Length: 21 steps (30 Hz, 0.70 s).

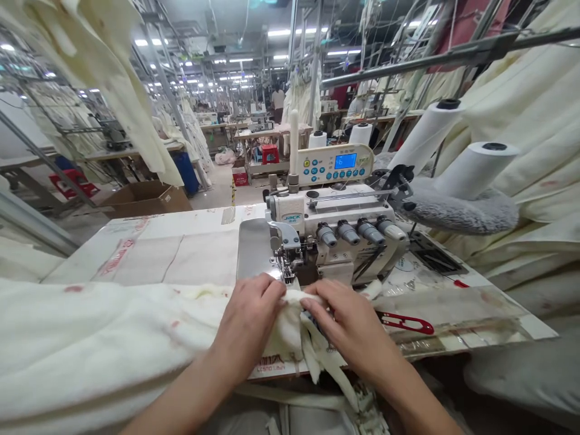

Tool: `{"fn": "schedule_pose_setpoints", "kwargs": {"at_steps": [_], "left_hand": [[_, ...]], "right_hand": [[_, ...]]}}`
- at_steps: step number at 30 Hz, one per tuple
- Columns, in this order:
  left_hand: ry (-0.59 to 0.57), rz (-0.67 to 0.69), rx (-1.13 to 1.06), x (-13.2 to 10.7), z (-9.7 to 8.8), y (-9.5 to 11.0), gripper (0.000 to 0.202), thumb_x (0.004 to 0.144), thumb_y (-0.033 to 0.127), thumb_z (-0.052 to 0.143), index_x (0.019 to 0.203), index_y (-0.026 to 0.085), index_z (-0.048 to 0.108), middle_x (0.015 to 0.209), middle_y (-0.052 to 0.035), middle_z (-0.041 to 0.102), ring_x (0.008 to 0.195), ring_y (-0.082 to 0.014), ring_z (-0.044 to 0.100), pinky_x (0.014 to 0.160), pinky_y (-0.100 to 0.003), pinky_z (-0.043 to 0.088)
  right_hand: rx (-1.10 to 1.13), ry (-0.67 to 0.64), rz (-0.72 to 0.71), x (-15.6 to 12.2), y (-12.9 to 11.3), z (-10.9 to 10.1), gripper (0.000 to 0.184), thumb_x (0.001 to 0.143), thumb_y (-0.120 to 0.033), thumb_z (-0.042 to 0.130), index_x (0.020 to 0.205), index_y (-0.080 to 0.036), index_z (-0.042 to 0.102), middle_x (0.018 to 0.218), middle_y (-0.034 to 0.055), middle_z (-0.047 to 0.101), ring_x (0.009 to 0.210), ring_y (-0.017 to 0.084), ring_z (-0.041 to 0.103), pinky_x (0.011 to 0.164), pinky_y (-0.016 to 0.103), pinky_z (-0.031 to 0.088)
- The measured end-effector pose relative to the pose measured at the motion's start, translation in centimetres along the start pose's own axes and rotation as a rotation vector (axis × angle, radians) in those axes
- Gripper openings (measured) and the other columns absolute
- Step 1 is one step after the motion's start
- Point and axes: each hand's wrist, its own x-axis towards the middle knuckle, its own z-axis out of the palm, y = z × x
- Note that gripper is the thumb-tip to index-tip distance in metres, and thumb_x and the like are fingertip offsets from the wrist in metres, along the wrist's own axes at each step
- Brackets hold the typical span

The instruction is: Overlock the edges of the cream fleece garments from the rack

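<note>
Cream fleece fabric (136, 332) with small reddish marks spreads over the left of the sewing table and runs up to the overlock sewing machine (335, 235). My left hand (249, 320) is closed on the fabric's edge, just in front of the presser foot (287, 266). Close beside it, my right hand (339, 308) pinches the same edge between thumb and fingers. Between both hands the edge looks folded or rolled, and narrow cream strips (324, 359) hang below it. My fingertips partly hide the fabric near the needle area.
Red thread snips (408, 322) lie right of my right hand. White thread cones (475, 169) stand behind the machine at right, by a control panel (335, 164). A cardboard box (145, 199) sits beyond the table. Cream fabric hangs on both sides.
</note>
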Motion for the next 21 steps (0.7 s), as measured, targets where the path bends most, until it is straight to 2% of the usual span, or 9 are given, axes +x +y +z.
{"fn": "schedule_pose_setpoints", "kwargs": {"at_steps": [3,6,9,15,21], "left_hand": [[-0.038,-0.068,0.003,0.9,-0.1,-0.1,0.018,0.092,0.023,0.030,0.089,0.020,0.047,0.087,-0.0028,0.056,0.079,-0.0187,0.051,0.070,-0.033,0.040],[-0.056,-0.125,0.022,2.2,-0.1,-0.5,0.014,0.090,0.022,0.035,0.086,0.020,0.048,0.086,-0.0026,0.057,0.077,-0.0182,0.053,0.067,-0.031,0.041],[-0.056,-0.163,0.021,3.1,-0.1,-1.0,0.013,0.089,0.019,0.036,0.085,0.019,0.048,0.087,-0.0028,0.056,0.075,-0.0172,0.054,0.065,-0.029,0.041],[-0.039,-0.179,0.056,3.2,0.4,-1.2,0.013,0.088,0.020,0.036,0.086,0.019,0.048,0.088,-0.0034,0.056,0.076,-0.0182,0.054,0.066,-0.031,0.042],[-0.055,-0.206,0.108,3.5,0.7,-0.9,0.013,0.089,0.021,0.035,0.085,0.019,0.047,0.089,-0.0034,0.055,0.076,-0.0191,0.053,0.065,-0.031,0.041]], "right_hand": [[0.078,-0.002,0.145,0.9,-0.3,0.0,0.015,0.085,-0.026,0.051,0.075,-0.020,0.060,0.070,-0.0040,0.061,0.064,0.012,0.053,0.056,0.022,0.033],[-0.062,0.066,0.214,1.9,-0.5,0.3,0.018,0.084,-0.028,0.053,0.070,-0.020,0.060,0.064,-0.0033,0.061,0.060,0.013,0.053,0.054,0.024,0.029],[-0.203,0.144,0.188,2.5,-0.6,0.9,0.019,0.086,-0.028,0.051,0.072,-0.019,0.060,0.067,-0.0008,0.063,0.063,0.016,0.056,0.056,0.025,0.028],[-0.168,0.219,0.126,2.2,0.0,2.1,0.017,0.089,-0.024,0.047,0.080,-0.019,0.059,0.076,0.0001,0.063,0.071,0.016,0.059,0.061,0.025,0.032],[-0.199,0.338,0.049,2.0,0.6,3.1,0.016,0.091,-0.021,0.044,0.082,-0.017,0.057,0.076,0.0005,0.061,0.070,0.016,0.058,0.060,0.026,0.033]]}}
